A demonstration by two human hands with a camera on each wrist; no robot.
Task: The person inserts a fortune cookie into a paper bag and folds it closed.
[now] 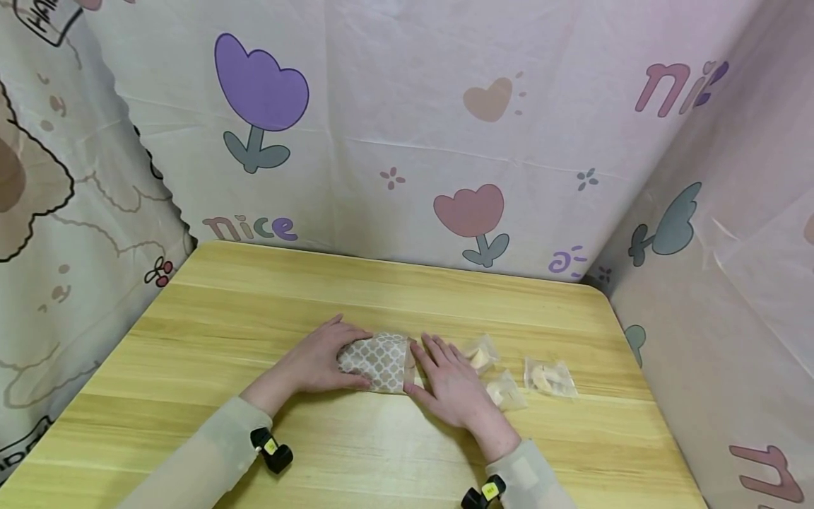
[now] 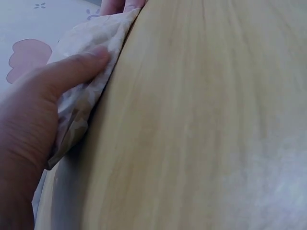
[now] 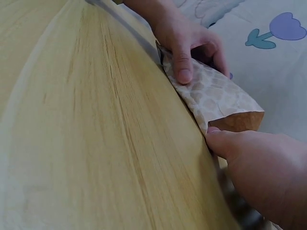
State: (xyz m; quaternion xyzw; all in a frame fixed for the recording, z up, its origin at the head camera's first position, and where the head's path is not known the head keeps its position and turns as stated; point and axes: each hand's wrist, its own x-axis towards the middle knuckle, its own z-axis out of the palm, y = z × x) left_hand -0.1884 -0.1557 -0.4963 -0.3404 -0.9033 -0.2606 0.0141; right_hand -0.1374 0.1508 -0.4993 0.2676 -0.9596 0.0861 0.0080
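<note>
A paper bag (image 1: 381,360) with a white lattice pattern on brown lies flat on the wooden table, its mouth facing right. My left hand (image 1: 318,359) holds the closed end, thumb along the near side and fingers at the far side. In the left wrist view that thumb presses on the patterned paper (image 2: 79,40). My right hand (image 1: 454,382) grips the mouth end, thumb at the near corner and a finger at the far one. The right wrist view shows the mouth gaping, with the plain brown inside (image 3: 240,121) visible.
Three small clear packets with pale contents lie right of the bag: one packet (image 1: 483,353) behind my right hand, another packet (image 1: 506,391) beside it, a third packet (image 1: 550,378) farther right. Printed cloth (image 1: 381,127) hangs along the back and both sides of the table (image 1: 356,459).
</note>
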